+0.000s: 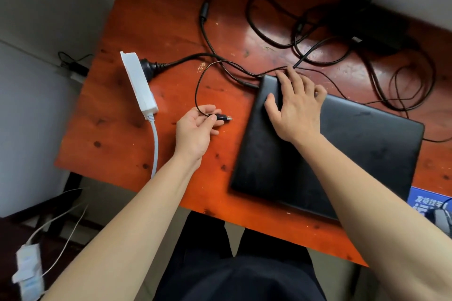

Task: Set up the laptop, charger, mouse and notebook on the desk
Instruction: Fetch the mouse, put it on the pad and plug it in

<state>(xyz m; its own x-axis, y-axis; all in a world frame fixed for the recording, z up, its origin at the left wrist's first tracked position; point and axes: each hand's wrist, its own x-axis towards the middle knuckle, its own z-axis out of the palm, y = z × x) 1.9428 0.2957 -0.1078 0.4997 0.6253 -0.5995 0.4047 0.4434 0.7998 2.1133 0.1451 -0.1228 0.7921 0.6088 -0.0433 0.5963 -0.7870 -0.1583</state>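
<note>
At the right edge, a blue notebook [425,199] and a grey mouse [441,217] are cut off by the frame and partly covered by the right forearm, so little of either can be made out. The charger brick [367,24] at the far side of the bench [137,139] is blurred into a dark mass among its looping black cables [269,36]. The closed laptop [342,154], a matte black slab with a dusty, smudged lid, lies flat on the glossy, knotted orange-red wood. The right hand [297,107] rests palm-down with fingers spread on the laptop's far left corner, its grip open and clasping nothing. The left hand [195,129] pinches a thin black cord just behind a small USB plug [223,118], whose metal tip points toward the laptop's left edge, close but apart. A white plastic power strip [138,82] lies to the left with a black plug seated in it.
</note>
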